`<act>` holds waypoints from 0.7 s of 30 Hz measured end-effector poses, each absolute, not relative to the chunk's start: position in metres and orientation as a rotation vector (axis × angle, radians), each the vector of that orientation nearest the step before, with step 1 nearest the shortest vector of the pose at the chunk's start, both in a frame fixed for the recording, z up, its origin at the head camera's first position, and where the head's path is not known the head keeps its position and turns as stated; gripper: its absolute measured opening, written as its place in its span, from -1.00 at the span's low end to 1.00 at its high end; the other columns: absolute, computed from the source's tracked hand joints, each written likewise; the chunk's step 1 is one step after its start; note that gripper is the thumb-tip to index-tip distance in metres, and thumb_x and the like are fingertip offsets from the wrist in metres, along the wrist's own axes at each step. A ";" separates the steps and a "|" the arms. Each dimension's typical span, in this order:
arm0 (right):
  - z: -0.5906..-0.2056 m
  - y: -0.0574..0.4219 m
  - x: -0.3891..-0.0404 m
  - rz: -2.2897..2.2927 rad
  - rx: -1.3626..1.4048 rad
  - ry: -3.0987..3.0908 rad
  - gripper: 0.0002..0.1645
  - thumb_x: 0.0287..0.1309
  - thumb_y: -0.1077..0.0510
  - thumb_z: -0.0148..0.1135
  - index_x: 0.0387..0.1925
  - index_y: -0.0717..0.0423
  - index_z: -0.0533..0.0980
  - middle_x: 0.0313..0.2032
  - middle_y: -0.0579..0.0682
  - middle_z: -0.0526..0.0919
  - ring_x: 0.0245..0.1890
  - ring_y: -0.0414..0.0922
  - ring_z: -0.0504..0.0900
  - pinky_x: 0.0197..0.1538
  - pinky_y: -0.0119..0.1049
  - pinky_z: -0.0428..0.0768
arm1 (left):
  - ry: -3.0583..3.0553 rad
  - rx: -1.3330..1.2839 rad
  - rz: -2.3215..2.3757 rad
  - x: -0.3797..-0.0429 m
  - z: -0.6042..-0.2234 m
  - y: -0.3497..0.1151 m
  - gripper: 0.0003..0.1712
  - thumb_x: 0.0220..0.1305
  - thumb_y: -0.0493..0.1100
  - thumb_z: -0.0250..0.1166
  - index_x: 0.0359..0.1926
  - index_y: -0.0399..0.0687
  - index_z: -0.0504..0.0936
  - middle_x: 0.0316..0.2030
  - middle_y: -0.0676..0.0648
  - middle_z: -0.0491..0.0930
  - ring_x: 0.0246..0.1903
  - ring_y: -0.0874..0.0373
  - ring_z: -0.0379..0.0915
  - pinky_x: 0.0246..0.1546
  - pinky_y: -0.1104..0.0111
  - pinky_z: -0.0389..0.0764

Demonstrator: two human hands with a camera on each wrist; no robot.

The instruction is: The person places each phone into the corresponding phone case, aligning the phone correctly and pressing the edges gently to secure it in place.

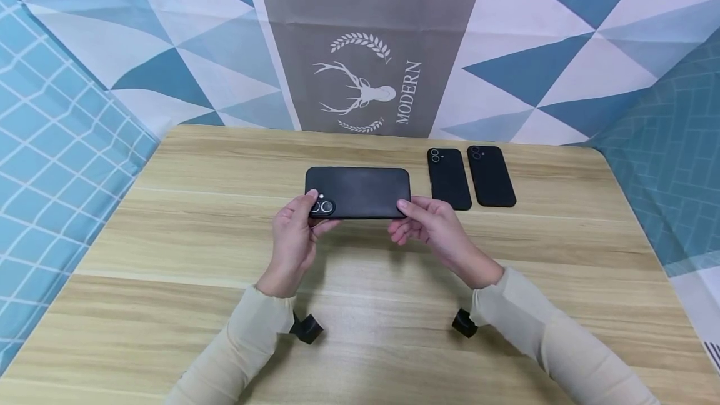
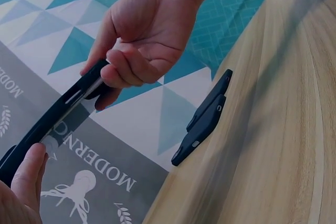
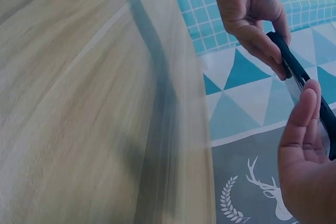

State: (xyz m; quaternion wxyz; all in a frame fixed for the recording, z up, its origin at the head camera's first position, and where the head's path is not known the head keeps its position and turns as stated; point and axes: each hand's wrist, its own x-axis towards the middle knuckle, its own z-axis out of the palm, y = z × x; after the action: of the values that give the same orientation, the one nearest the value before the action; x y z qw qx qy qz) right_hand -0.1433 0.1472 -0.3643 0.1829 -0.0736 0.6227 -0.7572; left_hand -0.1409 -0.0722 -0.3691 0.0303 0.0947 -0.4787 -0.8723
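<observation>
A black smartphone in a black case is held sideways above the table, back upward, its two camera rings at the left end. My left hand grips that end, thumb beside the lenses and fingers underneath. The right hand pinches the opposite near corner, its thumb on top and other fingers curled below. In the left wrist view the phone appears edge-on, with a slot in its side and a pale, see-through part along its underside. The screen side is hidden in the head view.
Two more black phones or cases lie side by side at the back right, one nearer and one farther right. A patterned cloth backdrop rises behind the wooden table. A black wrist camera sits by the left sleeve.
</observation>
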 end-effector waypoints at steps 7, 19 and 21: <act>-0.364 0.147 -0.143 -1.993 -0.178 1.890 -0.59 0.34 -0.04 -0.01 -0.36 0.23 0.50 -0.58 -0.10 0.68 -0.60 -0.21 0.63 -0.45 -0.36 0.65 | -1.400 0.343 -2.689 -0.142 -0.370 -0.071 -0.73 0.37 -0.28 0.01 -0.47 -0.15 0.55 -0.59 0.00 0.63 -0.60 0.21 0.64 -0.55 0.44 0.67; -0.362 0.143 -0.139 -2.023 -0.232 2.071 -0.56 0.37 0.07 -0.06 -0.51 0.33 0.45 -0.71 -0.14 0.57 -0.72 -0.25 0.48 -0.52 -0.39 0.56 | -1.392 0.341 -2.693 -0.142 -0.369 -0.069 -0.73 0.36 -0.26 0.04 -0.45 -0.14 0.58 -0.57 0.00 0.64 -0.58 0.22 0.64 -0.56 0.45 0.67; -0.362 0.143 -0.140 -2.050 -0.234 2.045 -0.57 0.37 0.08 -0.05 -0.51 0.33 0.46 -0.70 -0.13 0.59 -0.71 -0.24 0.49 -0.52 -0.39 0.56 | -1.379 0.330 -2.709 -0.142 -0.368 -0.069 -0.73 0.37 -0.26 0.03 -0.46 -0.14 0.58 -0.56 0.00 0.64 -0.57 0.21 0.64 -0.56 0.45 0.67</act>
State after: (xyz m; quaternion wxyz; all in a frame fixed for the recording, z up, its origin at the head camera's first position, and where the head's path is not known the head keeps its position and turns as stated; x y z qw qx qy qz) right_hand -0.1400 0.1435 -0.3621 0.1179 -0.0800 0.6990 -0.7007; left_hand -0.1420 -0.0692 -0.3684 0.0420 0.1077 -0.4506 -0.8852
